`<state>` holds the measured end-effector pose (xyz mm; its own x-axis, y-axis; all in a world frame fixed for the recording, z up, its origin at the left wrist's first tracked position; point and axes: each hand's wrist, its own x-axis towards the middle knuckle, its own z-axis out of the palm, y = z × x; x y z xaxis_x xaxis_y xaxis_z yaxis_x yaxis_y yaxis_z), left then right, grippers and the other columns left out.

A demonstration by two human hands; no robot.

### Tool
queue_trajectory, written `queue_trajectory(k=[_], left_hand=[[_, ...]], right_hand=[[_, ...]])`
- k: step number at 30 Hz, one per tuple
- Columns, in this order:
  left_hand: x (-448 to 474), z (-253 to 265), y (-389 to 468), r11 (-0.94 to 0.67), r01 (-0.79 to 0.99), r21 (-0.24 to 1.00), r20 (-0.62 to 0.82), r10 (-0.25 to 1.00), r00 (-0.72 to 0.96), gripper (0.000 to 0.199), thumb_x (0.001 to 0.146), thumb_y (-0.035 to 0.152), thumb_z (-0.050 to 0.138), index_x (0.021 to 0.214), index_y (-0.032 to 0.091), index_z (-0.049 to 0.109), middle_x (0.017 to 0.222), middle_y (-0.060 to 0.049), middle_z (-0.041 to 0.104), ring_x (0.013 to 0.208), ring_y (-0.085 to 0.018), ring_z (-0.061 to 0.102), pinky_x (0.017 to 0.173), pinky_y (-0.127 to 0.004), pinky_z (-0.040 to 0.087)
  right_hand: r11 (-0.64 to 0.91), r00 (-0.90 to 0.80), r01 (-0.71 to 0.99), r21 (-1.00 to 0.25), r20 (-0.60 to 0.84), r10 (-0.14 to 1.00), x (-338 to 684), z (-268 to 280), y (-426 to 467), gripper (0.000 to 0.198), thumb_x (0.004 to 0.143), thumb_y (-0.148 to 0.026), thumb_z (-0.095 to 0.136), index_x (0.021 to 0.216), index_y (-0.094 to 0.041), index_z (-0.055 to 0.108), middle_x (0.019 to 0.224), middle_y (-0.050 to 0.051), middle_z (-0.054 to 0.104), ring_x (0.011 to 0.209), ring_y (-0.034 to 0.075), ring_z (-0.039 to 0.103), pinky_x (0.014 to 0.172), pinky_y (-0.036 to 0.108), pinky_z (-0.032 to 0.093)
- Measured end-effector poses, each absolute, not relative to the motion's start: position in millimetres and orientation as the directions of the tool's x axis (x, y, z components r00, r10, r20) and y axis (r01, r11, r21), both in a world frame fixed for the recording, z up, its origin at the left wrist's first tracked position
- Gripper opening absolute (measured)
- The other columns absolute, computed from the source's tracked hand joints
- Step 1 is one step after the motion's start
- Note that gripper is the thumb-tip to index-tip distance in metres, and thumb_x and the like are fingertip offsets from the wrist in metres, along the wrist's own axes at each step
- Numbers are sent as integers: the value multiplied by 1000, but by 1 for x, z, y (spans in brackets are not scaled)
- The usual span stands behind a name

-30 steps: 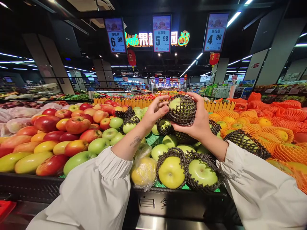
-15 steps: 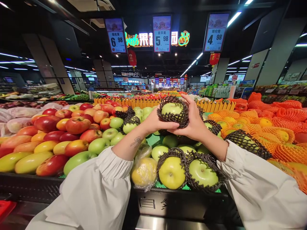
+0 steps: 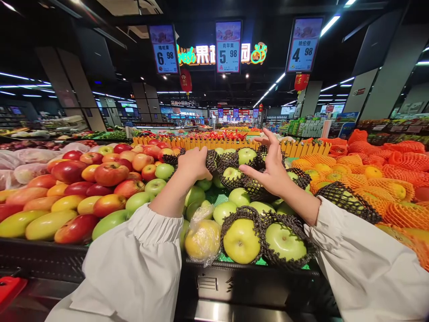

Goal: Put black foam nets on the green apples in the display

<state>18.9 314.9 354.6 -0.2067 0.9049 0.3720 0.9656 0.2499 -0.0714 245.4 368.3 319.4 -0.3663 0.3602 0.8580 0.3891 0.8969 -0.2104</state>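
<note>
My left hand [image 3: 193,164] is over the green apples with its thumb and forefinger apart, its other fingers mostly hidden. Right beside its fingertips is a black foam net [image 3: 212,160]; I cannot tell whether they touch. My right hand [image 3: 271,169] is open, fingers raised and thumb stretched left. Between the hands, among other netted fruit, lie a green apple in a black net [image 3: 247,155] and another netted green apple [image 3: 232,174] nearer to me. In front of them are bare green apples [image 3: 239,197], a netted yellow-green apple [image 3: 241,240] and another netted green apple [image 3: 286,241].
A plastic-wrapped yellow fruit [image 3: 203,239] sits at the front edge. Red apples [image 3: 111,173] and mangoes [image 3: 50,225] are piled left, oranges in orange nets [image 3: 372,197] right. A yellow picket divider [image 3: 194,145] stands behind; price screens [image 3: 228,47] hang above.
Both hands have let go of the netted green apple they held together and moved apart. The left hand shifted left; the right hand opened. Netted apples now show between them.
</note>
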Motion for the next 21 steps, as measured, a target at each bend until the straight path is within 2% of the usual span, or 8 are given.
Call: queue_trajectory(k=[3, 6, 10, 15, 21], left_hand=[[21, 353, 318, 141, 981, -134, 89, 988, -129, 86, 58, 47, 86, 134, 22, 52, 137, -14, 64, 122, -35, 63, 101, -40, 53], [25, 350, 322, 52, 996, -71, -104, 993, -59, 106, 53, 42, 90, 147, 22, 44, 152, -14, 55, 135, -34, 57, 110, -34, 48], [27, 346, 325, 37, 999, -9, -177, 984, -38, 121, 53, 40, 92, 157, 20, 33, 160, -16, 44, 143, -33, 49, 116, -34, 43], [23, 343, 329, 49, 998, 38, -225, 974, -39, 138, 52, 50, 91, 163, 16, 18, 167, -16, 28, 152, -34, 37, 120, -35, 39], [13, 338, 337, -7, 989, 149, -335, 940, 57, 139, 50, 50, 87, 163, 13, 13, 170, -16, 18, 156, -33, 28, 125, -36, 32]], right_hand=[[897, -368, 392, -204, 859, 356, 245, 319, 368, 101, 82, -76, 61, 156, -34, 8, 150, 15, 45, 142, 36, 40, 120, 64, 28], [896, -373, 397, -198, 857, 354, 246, 320, 368, 100, 82, -75, 61, 157, -33, 9, 150, 15, 45, 141, 36, 40, 119, 64, 29], [894, -396, 400, -202, 841, 368, 246, 321, 367, 97, 82, -74, 62, 156, -32, 15, 149, 15, 46, 141, 36, 40, 118, 65, 29], [897, -406, 382, -223, 831, 380, 245, 322, 364, 87, 82, -69, 65, 151, -31, 28, 148, 13, 49, 140, 35, 41, 119, 62, 29], [894, -406, 379, -239, 825, 393, 245, 323, 361, 85, 82, -65, 68, 150, -29, 33, 147, 13, 51, 138, 34, 42, 117, 60, 30]])
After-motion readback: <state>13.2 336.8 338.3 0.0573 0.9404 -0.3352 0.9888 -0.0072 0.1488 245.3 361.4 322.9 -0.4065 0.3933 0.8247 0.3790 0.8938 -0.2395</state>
